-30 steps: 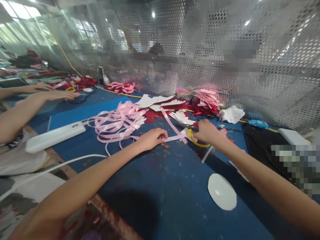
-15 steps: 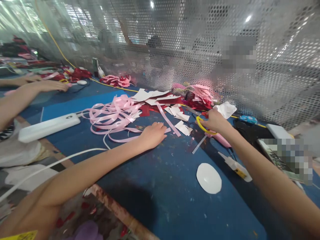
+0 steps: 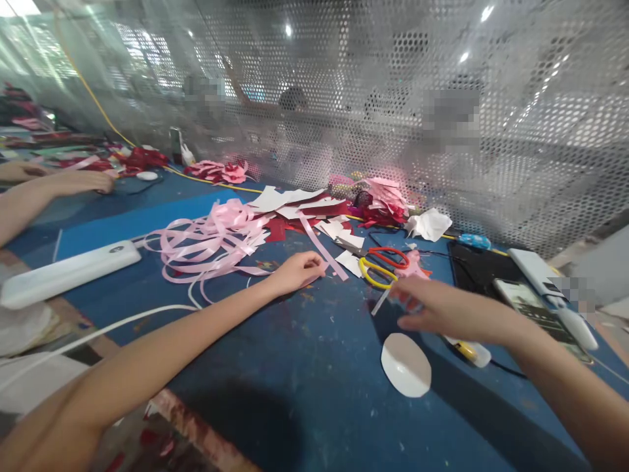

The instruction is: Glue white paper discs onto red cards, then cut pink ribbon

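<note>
My left hand [image 3: 299, 270] rests low over the blue table with its fingers curled at the end of a pink ribbon [image 3: 230, 239], whose loops lie left of it. Above the table, my right hand [image 3: 425, 305] has its fingers apart and nothing in it. Just beyond its fingertips lie scissors [image 3: 377, 270] with one yellow and one red handle, their blades toward the white paper pieces [image 3: 350, 263]. A pink tool [image 3: 414, 264] is partly hidden behind the right hand. A white disc [image 3: 406, 365] lies nearer to me, below that hand.
White and red sheets [image 3: 295, 202] are piled at the back, before a perforated metal screen [image 3: 344, 118]. A white power bank [image 3: 71, 272] lies left, a phone [image 3: 535, 314] right. Another person's hand [image 3: 88, 182] is at far left.
My right hand has come back toward me from the scissors and opened, leaving them on the table. My left hand's fingers have curled at the ribbon end. The view has shifted slightly.
</note>
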Available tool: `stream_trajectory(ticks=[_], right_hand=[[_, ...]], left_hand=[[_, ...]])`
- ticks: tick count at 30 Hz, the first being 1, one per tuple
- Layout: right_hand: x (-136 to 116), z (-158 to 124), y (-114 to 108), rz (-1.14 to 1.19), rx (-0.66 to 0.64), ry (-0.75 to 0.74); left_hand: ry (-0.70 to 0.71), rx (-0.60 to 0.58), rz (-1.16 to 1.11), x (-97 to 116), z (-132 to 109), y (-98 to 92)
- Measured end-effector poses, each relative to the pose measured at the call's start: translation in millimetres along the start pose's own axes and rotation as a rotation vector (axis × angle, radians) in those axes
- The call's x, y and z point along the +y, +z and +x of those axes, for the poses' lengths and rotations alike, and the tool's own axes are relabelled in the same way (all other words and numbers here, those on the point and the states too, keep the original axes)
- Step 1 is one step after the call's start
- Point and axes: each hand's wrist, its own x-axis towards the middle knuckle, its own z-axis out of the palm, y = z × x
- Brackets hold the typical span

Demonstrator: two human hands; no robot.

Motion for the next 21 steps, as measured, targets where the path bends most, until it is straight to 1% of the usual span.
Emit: stream_trajectory(ticks=[2, 4, 6, 9, 12, 16, 18, 21], right_hand=[[-1.7, -18.8, 18.9, 0.066, -0.063, -0.041], [-3.0, -28.1, 34.2, 0.093, -0.071, -0.016], [-2.1, -28.8, 43.2, 0.099, -0.042, 0.015], [3.9, -21.3, 47.3, 0.116, -0.002, 0.037], [10.0, -15.9, 46.7, 0.131, 0.009, 0.045], [11.0, -17.6, 45.2, 0.138, -0.011, 0.047], [9.9, -18.8, 44.3, 0.130, -0.024, 0.045], [8.8, -18.1, 42.7, 0.129, -0.043, 0.063]], left_hand=[[-0.028, -0.029, -0.115, -0.2, 2.5, -3.8], [-0.046, -0.035, -0.195, 0.0, 4.2, -7.8], [-0.056, -0.019, -0.241, -0.2, 4.6, -9.2], [-0.051, 0.024, -0.241, -2.2, 4.2, -4.2], [-0.005, 0.101, -0.161, -4.1, 3.1, 5.0], [0.117, 0.245, 0.047, 0.6, 0.9, 14.6], [0.173, 0.269, 0.149, 4.9, 1.9, 18.5], [0.207, 0.254, 0.254, 7.3, 7.5, 24.5]])
